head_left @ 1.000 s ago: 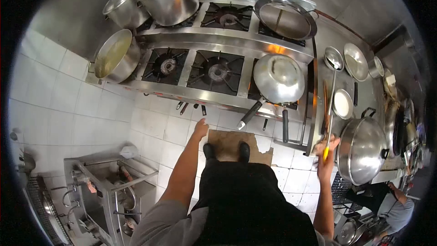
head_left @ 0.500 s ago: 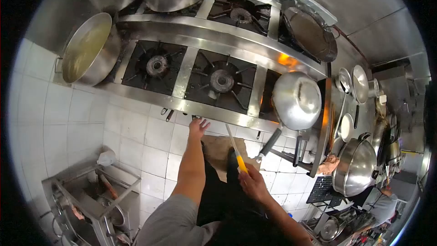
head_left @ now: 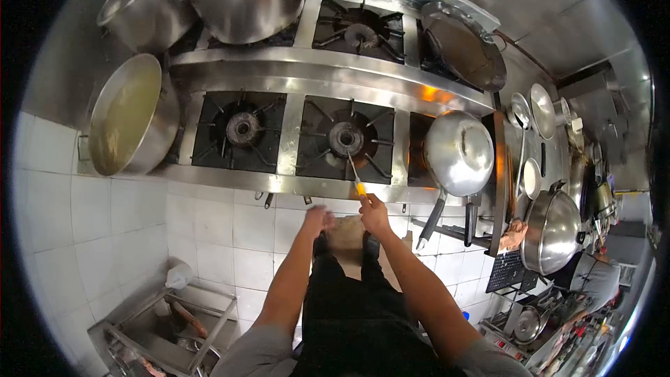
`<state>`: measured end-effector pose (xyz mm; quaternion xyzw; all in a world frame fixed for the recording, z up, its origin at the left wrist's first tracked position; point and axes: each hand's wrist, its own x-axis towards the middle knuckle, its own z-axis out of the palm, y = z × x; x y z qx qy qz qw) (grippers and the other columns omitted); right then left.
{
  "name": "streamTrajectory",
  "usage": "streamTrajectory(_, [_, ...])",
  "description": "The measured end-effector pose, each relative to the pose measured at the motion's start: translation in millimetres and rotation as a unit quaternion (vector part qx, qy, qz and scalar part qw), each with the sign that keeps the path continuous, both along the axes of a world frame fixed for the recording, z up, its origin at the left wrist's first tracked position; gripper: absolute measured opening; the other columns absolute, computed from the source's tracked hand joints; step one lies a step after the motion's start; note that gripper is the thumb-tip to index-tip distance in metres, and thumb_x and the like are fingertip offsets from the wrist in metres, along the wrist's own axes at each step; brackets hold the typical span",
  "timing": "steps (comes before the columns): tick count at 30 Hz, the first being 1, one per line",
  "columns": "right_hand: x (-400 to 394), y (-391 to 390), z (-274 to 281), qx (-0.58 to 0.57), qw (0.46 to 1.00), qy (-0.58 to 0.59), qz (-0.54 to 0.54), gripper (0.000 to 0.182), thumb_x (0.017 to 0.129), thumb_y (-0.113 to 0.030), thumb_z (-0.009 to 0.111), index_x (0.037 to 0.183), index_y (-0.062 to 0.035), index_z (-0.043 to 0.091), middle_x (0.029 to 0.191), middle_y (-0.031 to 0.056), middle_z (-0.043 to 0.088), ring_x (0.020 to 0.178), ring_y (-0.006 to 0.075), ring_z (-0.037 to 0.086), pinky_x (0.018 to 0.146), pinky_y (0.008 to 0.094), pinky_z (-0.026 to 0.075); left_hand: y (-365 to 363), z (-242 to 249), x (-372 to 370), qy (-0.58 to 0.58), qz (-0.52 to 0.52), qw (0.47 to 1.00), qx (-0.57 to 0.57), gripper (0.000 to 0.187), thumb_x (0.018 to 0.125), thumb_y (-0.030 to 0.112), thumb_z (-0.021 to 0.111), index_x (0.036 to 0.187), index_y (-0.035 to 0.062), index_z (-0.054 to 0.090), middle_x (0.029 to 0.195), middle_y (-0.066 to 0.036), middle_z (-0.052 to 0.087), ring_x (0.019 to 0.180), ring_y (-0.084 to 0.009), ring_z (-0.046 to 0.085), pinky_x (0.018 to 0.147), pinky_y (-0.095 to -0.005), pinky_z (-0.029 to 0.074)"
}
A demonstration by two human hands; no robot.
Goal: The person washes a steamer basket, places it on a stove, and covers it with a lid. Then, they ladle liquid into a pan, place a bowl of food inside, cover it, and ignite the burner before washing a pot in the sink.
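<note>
My right hand is closed around the yellow handle of a long-nosed stove lighter. The lighter's thin metal tip reaches over the stove's front edge to the centre burner, with no flame visible there. My left hand hangs just below the stove front, near a control knob. It is smeared by motion, and I cannot make out its fingers. A second burner lies to the left. On the right a silver wok sits upside down, its dark handle toward me.
A wide pot of yellowish liquid stands at the left end. Tall pots and a dark pan occupy the back row. Ladles and a large steel pot are at right, with another person beyond. A metal rack stands lower left.
My right hand has moved forward, bringing the lighter's tip from below the stove edge to the centre burner. My left hand has drawn back from the knobs. The view has shifted slightly.
</note>
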<state>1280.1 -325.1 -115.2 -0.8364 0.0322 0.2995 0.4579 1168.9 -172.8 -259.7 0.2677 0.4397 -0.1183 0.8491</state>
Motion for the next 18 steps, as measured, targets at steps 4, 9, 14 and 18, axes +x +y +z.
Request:
streamTrajectory(4, [5, 3, -8, 0.006, 1.0, -0.005, 0.011, 0.035, 0.1, -0.036, 0.053, 0.113, -0.0037, 0.06, 0.072, 0.007, 0.062, 0.052, 0.0132, 0.053, 0.048, 0.0301, 0.042, -21, 102, -40, -0.031, -0.255, 0.958, 0.127, 0.022, 0.097, 0.024, 0.054, 0.102, 0.004, 0.061, 0.076, -0.008, 0.065, 0.06, -0.0177, 0.064, 0.054, -0.0321, 0.054])
streamTrajectory(9, [-12, -4, -6, 0.038, 0.999, -0.026, 0.007, 0.041, 0.098, -0.04, 0.051, 0.116, -0.0032, 0.057, 0.079, 0.0115, 0.068, 0.065, 0.0223, 0.062, 0.059, 0.0365, 0.049, -62, 240, -35, -0.157, -0.232, 0.898, 0.339, 0.021, 0.099, 0.021, 0.053, 0.103, 0.002, 0.061, 0.071, -0.004, 0.06, 0.057, -0.0091, 0.055, 0.051, -0.0236, 0.044])
streamTrajectory(14, [-73, -83, 53, 0.039, 0.992, -0.076, 0.09, 0.041, 0.095, -0.033, 0.058, 0.124, -0.005, 0.054, 0.101, 0.0203, 0.066, 0.092, 0.0337, 0.064, 0.079, 0.0414, 0.051, -135, 226, 28, -0.318, -0.196, 0.778, 0.505, 0.034, 0.093, 0.023, 0.062, 0.115, -0.0022, 0.057, 0.091, -0.01, 0.066, 0.081, -0.0173, 0.064, 0.071, -0.0298, 0.053])
streamTrajectory(18, [-117, -194, 50, -0.045, 0.981, -0.046, 0.184, 0.042, 0.094, -0.03, 0.061, 0.128, -0.0062, 0.053, 0.114, 0.0262, 0.063, 0.106, 0.0402, 0.062, 0.09, 0.0439, 0.05, -174, 186, 103, -0.215, -0.332, 0.841, 0.37, 0.049, 0.086, 0.034, 0.069, 0.116, -0.0037, 0.057, 0.093, -0.012, 0.066, 0.083, -0.0217, 0.067, 0.07, -0.0323, 0.055])
